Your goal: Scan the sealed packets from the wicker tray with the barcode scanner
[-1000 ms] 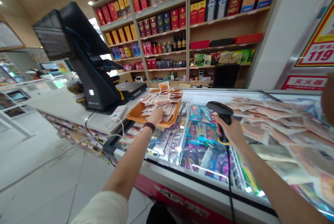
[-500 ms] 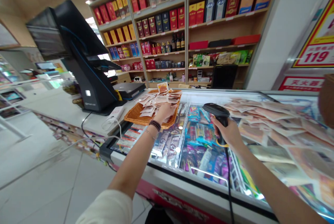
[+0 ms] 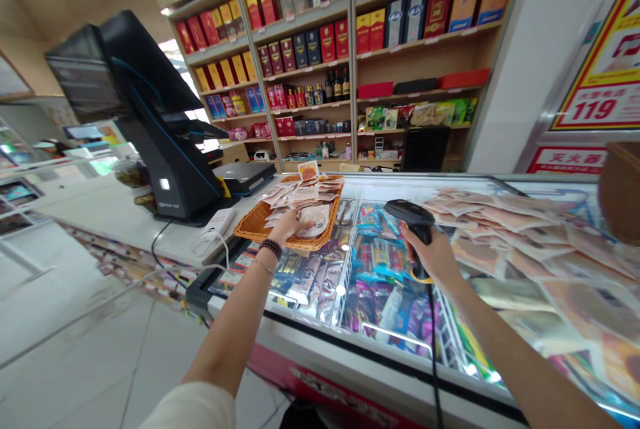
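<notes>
We had drawn our left hand (image 3: 289, 224) back toward nine o'clock over the wicker basket (image 3: 251, 221), which uncovered more of the flat clear packet (image 3: 319, 217) near the basket's four o'clock side, where our hand had just been.

Scanner cable (image 3: 434, 349) partly out of frame

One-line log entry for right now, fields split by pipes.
left hand: at packets in wicker basket | right hand: holding scanner above freezer | black terminal: on counter

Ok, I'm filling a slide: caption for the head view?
Left hand on packets in a wicker basket, right hand holding a scanner.
</notes>
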`<state>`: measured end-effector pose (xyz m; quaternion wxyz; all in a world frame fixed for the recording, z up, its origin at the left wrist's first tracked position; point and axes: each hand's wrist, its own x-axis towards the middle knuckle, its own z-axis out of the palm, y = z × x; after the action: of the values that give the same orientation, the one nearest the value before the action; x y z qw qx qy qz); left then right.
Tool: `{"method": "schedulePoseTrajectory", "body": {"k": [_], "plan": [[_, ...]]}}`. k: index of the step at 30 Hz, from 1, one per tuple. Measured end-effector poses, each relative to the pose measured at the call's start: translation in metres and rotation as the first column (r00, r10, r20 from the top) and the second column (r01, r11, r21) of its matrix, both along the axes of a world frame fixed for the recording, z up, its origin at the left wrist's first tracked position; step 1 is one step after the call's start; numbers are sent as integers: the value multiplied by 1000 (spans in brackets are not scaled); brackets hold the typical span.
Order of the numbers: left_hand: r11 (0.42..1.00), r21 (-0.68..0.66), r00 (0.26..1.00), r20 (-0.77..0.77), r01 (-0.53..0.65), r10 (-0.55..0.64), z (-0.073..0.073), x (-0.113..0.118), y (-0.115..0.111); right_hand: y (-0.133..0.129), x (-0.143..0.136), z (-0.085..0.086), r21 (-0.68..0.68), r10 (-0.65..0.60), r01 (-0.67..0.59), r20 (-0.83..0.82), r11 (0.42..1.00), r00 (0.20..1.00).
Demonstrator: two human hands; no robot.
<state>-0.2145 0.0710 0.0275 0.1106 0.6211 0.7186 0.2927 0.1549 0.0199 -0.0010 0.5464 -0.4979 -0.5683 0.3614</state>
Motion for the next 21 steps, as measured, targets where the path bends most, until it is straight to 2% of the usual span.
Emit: {"method": "schedulePoseTrajectory", "body": {"k": [3,5,9,12,14,16,19,21], "plan": [[998,-54,1000,18,25,-24,9,7,-9,-2,1,2,1,-4,4,-6,1000,1000],[995,-8,992,86,96,-95,17,12,-16,-3,2,3,2,0,0,-14,1000,1000],[979,197,985,153,51,-82,32,25,-26,-3,3,3,8,-8,9,-12,1000,1000],[921,387,964,222,53,-148,35,47,-24,-2,4,1,11,-8,8,-23,1000,1000],[879,465,922,285,107,-263,30,71,-18,-2,6,-2,4,-5,5,-44,1000,999],[862,476,865,343,177,-367,18,101,-10,-1,8,-5,13,-25,26,-65,1000,998],[861,471,788,449,193,-422,-7,150,6,-1,12,-8,45,-63,67,-79,997,995],[855,479,668,571,202,-478,-23,178,17,-2,16,-8,54,-69,73,-68,996,995]]}}
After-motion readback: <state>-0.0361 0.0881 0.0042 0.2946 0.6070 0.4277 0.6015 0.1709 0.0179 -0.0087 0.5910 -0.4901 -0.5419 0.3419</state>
